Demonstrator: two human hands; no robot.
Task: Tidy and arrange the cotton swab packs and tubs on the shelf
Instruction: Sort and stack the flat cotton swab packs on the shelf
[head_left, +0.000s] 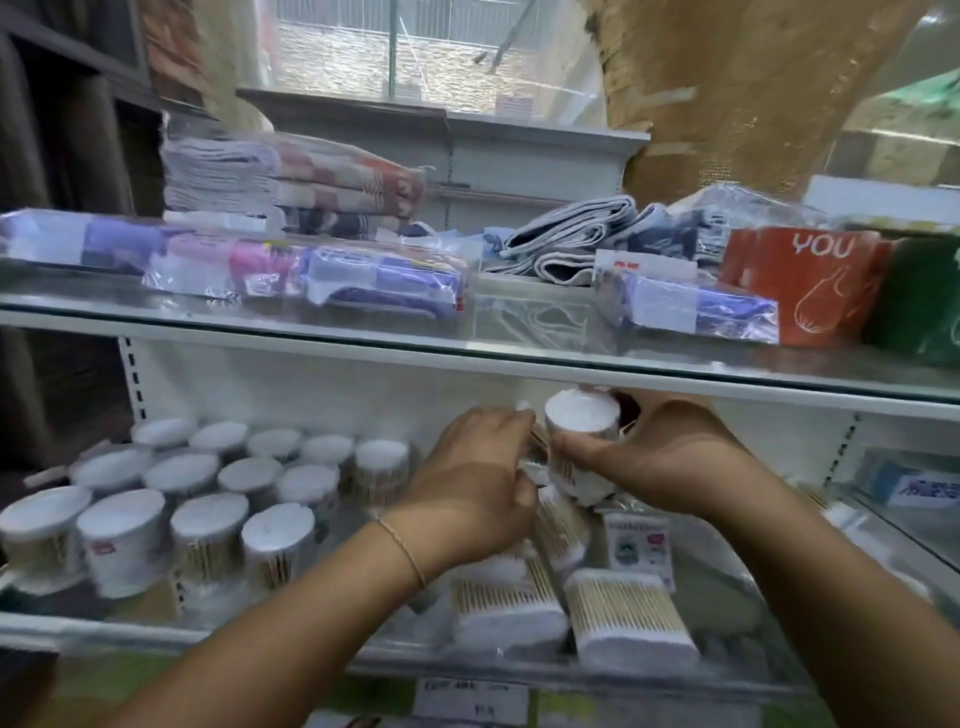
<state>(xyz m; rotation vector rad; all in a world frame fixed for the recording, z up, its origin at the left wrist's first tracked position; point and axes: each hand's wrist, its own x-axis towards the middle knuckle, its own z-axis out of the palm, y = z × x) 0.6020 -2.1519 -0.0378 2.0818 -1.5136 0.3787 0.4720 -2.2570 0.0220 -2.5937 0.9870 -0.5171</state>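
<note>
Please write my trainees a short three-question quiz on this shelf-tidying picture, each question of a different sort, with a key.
1. True or false: the right hand grips a round cotton swab tub.
2. On which part of the lower shelf do the rows of upright tubs stand? A) left B) middle C) right
3. Fill in: the red box on the upper shelf bears the word ___.
Key: 1 true; 2 A; 3 YOU.
</note>
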